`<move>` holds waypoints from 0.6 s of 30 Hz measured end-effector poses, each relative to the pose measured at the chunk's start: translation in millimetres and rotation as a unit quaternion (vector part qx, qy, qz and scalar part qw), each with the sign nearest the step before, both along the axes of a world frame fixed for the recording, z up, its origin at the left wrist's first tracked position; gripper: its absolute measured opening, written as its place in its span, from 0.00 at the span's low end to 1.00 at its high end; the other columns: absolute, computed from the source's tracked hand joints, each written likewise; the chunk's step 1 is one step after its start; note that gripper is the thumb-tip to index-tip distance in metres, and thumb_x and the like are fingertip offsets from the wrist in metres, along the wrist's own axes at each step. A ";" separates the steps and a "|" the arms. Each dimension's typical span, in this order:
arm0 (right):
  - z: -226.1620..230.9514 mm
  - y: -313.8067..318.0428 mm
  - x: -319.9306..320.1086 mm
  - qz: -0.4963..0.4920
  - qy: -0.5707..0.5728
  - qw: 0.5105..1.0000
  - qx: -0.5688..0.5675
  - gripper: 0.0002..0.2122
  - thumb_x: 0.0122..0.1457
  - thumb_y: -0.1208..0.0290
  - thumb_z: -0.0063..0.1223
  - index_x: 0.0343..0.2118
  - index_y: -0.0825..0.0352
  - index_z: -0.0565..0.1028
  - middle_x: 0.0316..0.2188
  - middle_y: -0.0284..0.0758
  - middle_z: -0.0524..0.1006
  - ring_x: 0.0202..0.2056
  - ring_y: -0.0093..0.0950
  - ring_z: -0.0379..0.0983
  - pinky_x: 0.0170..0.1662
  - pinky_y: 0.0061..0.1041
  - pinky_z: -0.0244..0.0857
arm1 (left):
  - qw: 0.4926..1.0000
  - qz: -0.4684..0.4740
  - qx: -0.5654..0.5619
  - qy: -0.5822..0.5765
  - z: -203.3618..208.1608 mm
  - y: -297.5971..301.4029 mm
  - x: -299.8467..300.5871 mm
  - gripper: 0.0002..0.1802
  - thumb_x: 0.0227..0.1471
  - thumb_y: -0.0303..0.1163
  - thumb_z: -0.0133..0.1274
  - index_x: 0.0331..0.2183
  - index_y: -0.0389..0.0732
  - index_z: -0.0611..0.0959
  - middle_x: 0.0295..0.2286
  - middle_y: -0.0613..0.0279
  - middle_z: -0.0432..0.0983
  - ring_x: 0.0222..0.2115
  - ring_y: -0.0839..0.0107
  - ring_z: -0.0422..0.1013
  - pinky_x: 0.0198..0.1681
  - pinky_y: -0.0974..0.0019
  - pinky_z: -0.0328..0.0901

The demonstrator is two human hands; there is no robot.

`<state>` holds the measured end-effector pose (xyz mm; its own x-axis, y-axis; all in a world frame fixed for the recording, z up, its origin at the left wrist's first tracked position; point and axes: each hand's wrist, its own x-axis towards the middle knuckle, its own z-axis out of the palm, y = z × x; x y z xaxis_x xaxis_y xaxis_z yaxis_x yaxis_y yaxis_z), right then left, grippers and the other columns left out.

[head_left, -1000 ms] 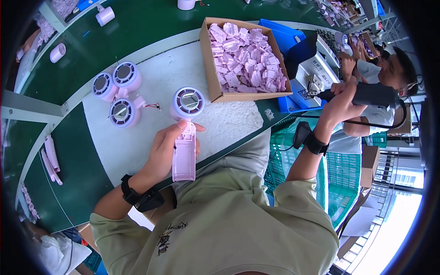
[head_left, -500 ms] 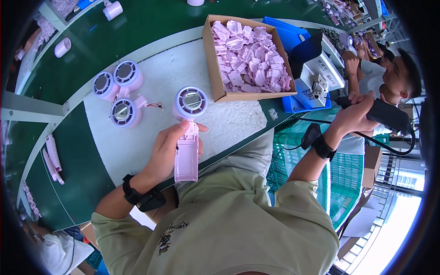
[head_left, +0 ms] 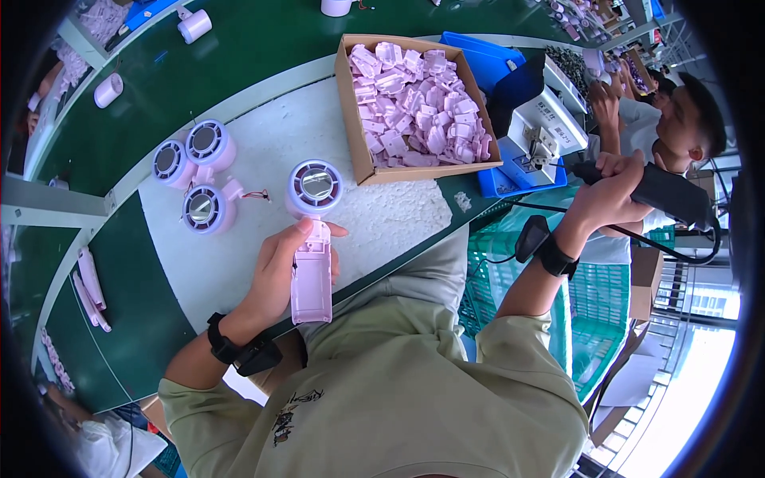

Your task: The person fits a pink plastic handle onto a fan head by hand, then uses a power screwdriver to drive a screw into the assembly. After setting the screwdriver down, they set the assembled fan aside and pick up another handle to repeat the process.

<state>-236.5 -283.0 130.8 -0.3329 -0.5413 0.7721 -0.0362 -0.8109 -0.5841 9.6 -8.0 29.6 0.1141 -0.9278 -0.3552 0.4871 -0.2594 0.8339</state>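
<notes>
My left hand (head_left: 275, 267) is closed around the neck of a pink handheld fan (head_left: 311, 275). Its round grilled head (head_left: 315, 188) points away from me, and the hollow inside of its handle faces up. My right hand (head_left: 610, 195) grips a black corded electric screwdriver (head_left: 673, 197), its front end beside a white screw feeder (head_left: 550, 131). Three more fan heads (head_left: 209, 209) stand grouped on the white mat at the left, one with thin wires sticking out.
A cardboard box (head_left: 355, 119) full of pink plastic shells stands behind the mat (head_left: 255, 135). Blue bins (head_left: 502, 185) sit around the feeder. Long pink handle pieces (head_left: 90, 279) lie at the left. A green crate (head_left: 598, 307) stands at my right, with a co-worker (head_left: 669, 131) beyond.
The whole scene has shifted slightly left in the picture. Both hands keep their holds, and the screwdriver stays beside the feeder.
</notes>
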 end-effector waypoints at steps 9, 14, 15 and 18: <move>-16.2 -6.5 13.6 0.031 0.067 0.996 0.052 0.11 0.58 0.82 0.50 0.44 0.77 0.71 0.12 0.27 0.62 0.12 0.15 0.54 0.17 0.18 0.51 | 1.000 0.003 -0.010 0.003 -4.5 1.8 0.2 0.30 0.65 0.49 0.35 0.45 0.31 0.78 0.23 0.62 0.75 0.23 0.77 0.72 0.29 0.73 0.67; -7.5 40.6 26.2 0.074 -0.022 0.988 0.136 0.06 0.59 0.78 0.49 0.36 0.75 0.72 0.13 0.23 0.56 0.12 0.15 0.50 0.17 0.17 0.46 | 0.999 0.008 0.001 0.037 -5.8 2.8 2.1 0.29 0.65 0.48 0.35 0.44 0.32 0.78 0.23 0.62 0.75 0.23 0.77 0.72 0.29 0.73 0.67; -6.8 53.4 30.5 0.082 -0.020 0.986 0.145 0.06 0.59 0.78 0.49 0.36 0.75 0.72 0.13 0.23 0.56 0.12 0.15 0.50 0.17 0.17 0.46 | 0.999 0.010 -0.006 0.039 -7.5 4.4 1.5 0.28 0.65 0.48 0.35 0.44 0.32 0.78 0.23 0.62 0.75 0.23 0.77 0.72 0.29 0.73 0.67; -5.9 89.2 53.9 0.240 -0.078 0.951 0.177 0.08 0.61 0.72 0.46 0.26 0.69 0.69 0.13 0.22 0.50 0.12 0.15 0.47 0.16 0.16 0.43 | 0.998 0.038 -0.007 0.040 -10.0 5.7 0.0 0.28 0.65 0.47 0.36 0.43 0.32 0.79 0.23 0.62 0.75 0.23 0.77 0.72 0.29 0.73 0.66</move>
